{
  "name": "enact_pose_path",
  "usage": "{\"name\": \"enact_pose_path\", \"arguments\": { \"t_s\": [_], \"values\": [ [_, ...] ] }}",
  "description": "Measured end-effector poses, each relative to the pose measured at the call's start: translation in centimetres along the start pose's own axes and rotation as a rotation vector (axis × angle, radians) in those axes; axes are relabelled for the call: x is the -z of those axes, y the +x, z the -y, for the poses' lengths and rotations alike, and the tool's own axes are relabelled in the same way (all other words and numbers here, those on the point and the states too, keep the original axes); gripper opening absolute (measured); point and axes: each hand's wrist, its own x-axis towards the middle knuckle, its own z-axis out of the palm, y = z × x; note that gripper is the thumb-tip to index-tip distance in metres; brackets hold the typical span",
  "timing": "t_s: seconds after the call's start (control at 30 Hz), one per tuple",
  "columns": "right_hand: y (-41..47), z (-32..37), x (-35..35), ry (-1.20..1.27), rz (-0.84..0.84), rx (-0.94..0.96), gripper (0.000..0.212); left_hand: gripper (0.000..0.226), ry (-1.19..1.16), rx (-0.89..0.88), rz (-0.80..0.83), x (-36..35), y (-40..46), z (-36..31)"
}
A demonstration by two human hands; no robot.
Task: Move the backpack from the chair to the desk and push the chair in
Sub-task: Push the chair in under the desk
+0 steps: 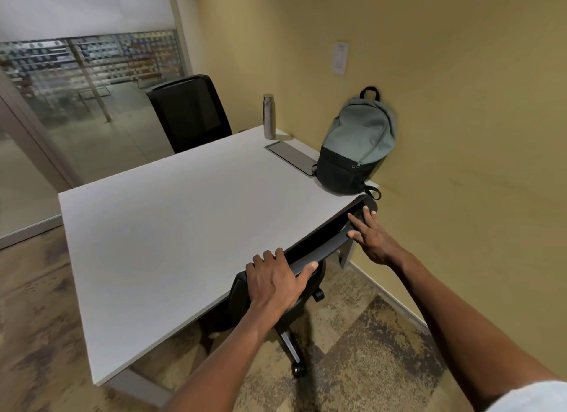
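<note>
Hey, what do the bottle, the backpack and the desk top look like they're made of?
The bottle looks like brushed metal, probably stainless steel: silvery grey with a soft sheen. The backpack looks like woven fabric, matte grey-green above and black below, with a zip and webbing loops. The desk top looks like matte white laminate, smooth and even; what lies under that surface cannot be told.

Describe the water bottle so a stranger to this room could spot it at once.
Start at the white desk and follow it to its far corner by the yellow wall. There, left of the grey-green backpack and just behind a flat grey panel set in the desktop, stands the bottle. It is the only slim, upright, brushed-metal cylinder on the desk.
</note>
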Motion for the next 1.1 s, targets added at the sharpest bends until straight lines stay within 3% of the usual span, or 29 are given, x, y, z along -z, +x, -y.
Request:
{"name": "enact_pose_path", "arguments": {
  "t_s": [0.9,1.1],
  "values": [
    [2.2,1.7,0.5,-0.103,-0.027,-0.042,0.060,0.111,-0.022,-0.006,0.010,-0.6,3.0,0.7],
    [1.4,3.2,0.8,-0.152,-0.051,-0.096,0.060,0.107,-0.045,-0.034,0.097,-0.5,3.5,0.9]
  ]
}}
